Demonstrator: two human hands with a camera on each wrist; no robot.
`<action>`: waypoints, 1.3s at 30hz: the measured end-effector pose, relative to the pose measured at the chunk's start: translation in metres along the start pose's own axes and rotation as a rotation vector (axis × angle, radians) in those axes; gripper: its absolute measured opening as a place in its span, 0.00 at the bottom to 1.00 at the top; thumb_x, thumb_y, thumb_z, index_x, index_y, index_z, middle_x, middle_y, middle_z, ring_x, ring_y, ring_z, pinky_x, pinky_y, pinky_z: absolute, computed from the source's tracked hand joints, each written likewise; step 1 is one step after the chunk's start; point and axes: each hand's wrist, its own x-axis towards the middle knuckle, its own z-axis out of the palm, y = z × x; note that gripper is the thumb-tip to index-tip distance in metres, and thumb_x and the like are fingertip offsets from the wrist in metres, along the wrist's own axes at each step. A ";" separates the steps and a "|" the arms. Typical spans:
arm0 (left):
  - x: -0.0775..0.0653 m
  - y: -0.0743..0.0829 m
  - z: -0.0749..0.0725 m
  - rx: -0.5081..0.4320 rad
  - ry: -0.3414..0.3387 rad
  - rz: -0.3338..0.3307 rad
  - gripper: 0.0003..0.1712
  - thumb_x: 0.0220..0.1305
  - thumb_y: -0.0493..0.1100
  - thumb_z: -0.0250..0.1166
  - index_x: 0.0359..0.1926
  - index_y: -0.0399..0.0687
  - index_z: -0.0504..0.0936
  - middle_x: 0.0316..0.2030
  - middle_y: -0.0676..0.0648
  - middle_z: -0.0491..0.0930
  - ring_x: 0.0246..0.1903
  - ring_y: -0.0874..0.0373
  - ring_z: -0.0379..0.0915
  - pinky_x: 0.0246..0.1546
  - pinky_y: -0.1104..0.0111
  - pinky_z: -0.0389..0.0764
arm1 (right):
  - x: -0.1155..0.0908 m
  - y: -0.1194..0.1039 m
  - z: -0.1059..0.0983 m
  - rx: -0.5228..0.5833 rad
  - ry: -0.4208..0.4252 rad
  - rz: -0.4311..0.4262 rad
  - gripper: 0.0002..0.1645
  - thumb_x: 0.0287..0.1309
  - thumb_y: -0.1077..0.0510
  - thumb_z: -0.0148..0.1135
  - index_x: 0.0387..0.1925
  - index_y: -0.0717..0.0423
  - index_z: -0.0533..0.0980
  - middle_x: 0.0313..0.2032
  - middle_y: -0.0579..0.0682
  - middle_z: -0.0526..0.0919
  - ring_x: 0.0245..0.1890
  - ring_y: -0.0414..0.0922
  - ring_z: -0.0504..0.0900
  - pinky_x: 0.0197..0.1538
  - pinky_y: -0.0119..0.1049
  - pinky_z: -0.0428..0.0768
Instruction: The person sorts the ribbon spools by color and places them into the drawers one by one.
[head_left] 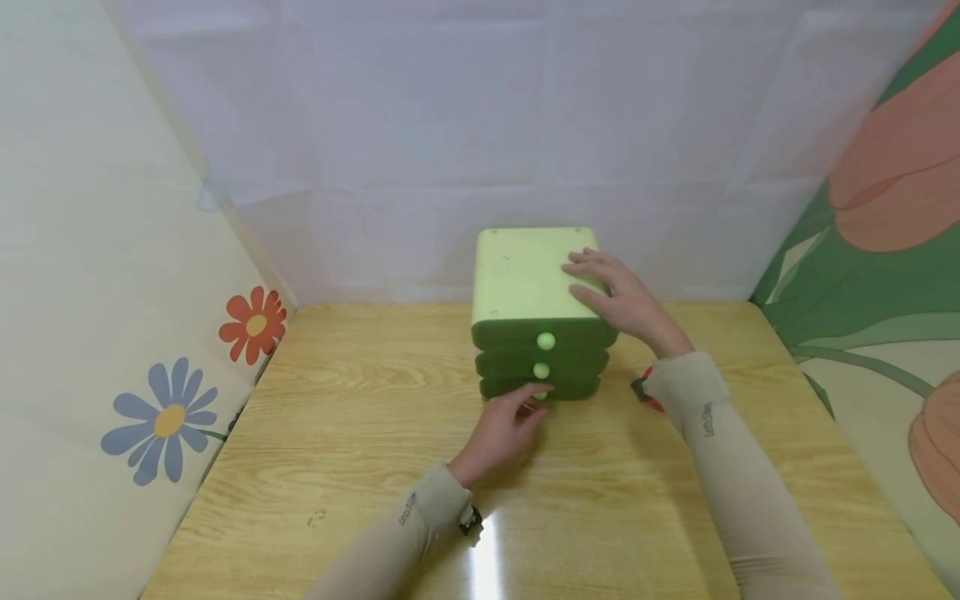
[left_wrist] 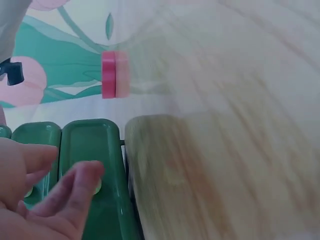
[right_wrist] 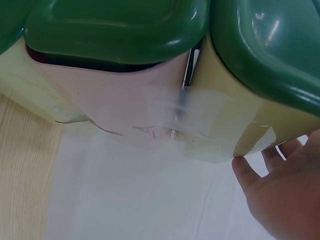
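Note:
A small green drawer cabinet [head_left: 517,267] with a pale green top and dark green drawer fronts stands by the back wall. My left hand [head_left: 498,433] is at its lowest drawer, fingers and thumb apart around the round knob [head_left: 540,395]. In the left wrist view that knob [left_wrist: 97,186] shows just beyond a digit's tip, not visibly pinched. My right hand [head_left: 618,292] rests with spread fingers on the right side of the cabinet top. The right wrist view shows the same hand [right_wrist: 287,185] touching the pale casing [right_wrist: 260,130].
The cabinet stands on a wood-grain table [head_left: 360,417]. A red and dark object [head_left: 647,390] lies to its right, partly hidden by the right sleeve. A white sheet [head_left: 412,150] hangs behind, with flower-patterned panels [head_left: 885,250] at the sides.

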 end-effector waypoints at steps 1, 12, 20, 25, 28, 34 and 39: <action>0.000 -0.001 0.000 -0.002 -0.006 -0.020 0.22 0.72 0.36 0.65 0.65 0.47 0.79 0.48 0.41 0.88 0.47 0.53 0.86 0.51 0.66 0.87 | 0.000 0.000 0.000 0.003 0.000 0.001 0.29 0.76 0.43 0.56 0.72 0.48 0.71 0.79 0.48 0.61 0.82 0.50 0.49 0.80 0.67 0.46; 0.006 -0.009 0.004 0.027 0.007 -0.057 0.20 0.71 0.34 0.65 0.62 0.43 0.81 0.49 0.40 0.88 0.47 0.51 0.87 0.51 0.63 0.88 | 0.000 0.004 0.001 0.017 0.007 -0.006 0.29 0.76 0.44 0.56 0.72 0.48 0.72 0.79 0.48 0.61 0.83 0.49 0.48 0.81 0.66 0.45; 0.013 -0.013 0.008 0.045 0.085 -0.025 0.14 0.67 0.32 0.68 0.53 0.41 0.86 0.46 0.42 0.89 0.44 0.50 0.87 0.49 0.64 0.88 | 0.000 0.003 0.000 0.014 0.007 -0.006 0.29 0.76 0.43 0.56 0.72 0.48 0.72 0.79 0.48 0.61 0.83 0.49 0.48 0.81 0.66 0.45; 0.017 -0.017 0.008 0.086 0.129 -0.021 0.10 0.65 0.33 0.71 0.47 0.43 0.89 0.43 0.45 0.90 0.41 0.53 0.88 0.45 0.68 0.88 | 0.001 0.003 0.001 0.005 0.005 -0.014 0.29 0.76 0.43 0.56 0.72 0.48 0.72 0.79 0.48 0.61 0.83 0.49 0.48 0.81 0.65 0.45; 0.019 -0.018 0.008 0.094 0.133 -0.028 0.08 0.64 0.33 0.72 0.45 0.44 0.90 0.41 0.45 0.91 0.40 0.54 0.88 0.43 0.69 0.88 | 0.001 0.004 0.001 0.001 0.007 -0.020 0.29 0.76 0.43 0.56 0.72 0.48 0.72 0.79 0.48 0.62 0.83 0.49 0.49 0.81 0.66 0.46; 0.019 -0.017 0.007 0.121 0.132 -0.028 0.06 0.64 0.35 0.73 0.43 0.44 0.90 0.39 0.46 0.91 0.38 0.55 0.88 0.40 0.70 0.88 | 0.003 0.005 0.002 -0.004 0.010 -0.024 0.29 0.76 0.43 0.56 0.72 0.48 0.72 0.79 0.48 0.62 0.82 0.49 0.49 0.81 0.65 0.46; 0.016 -0.015 0.008 0.156 0.083 -0.042 0.07 0.66 0.38 0.72 0.45 0.46 0.91 0.41 0.48 0.91 0.39 0.58 0.88 0.41 0.73 0.87 | 0.002 0.005 0.001 -0.005 0.008 -0.016 0.29 0.76 0.42 0.55 0.72 0.47 0.71 0.79 0.48 0.62 0.82 0.49 0.49 0.81 0.66 0.46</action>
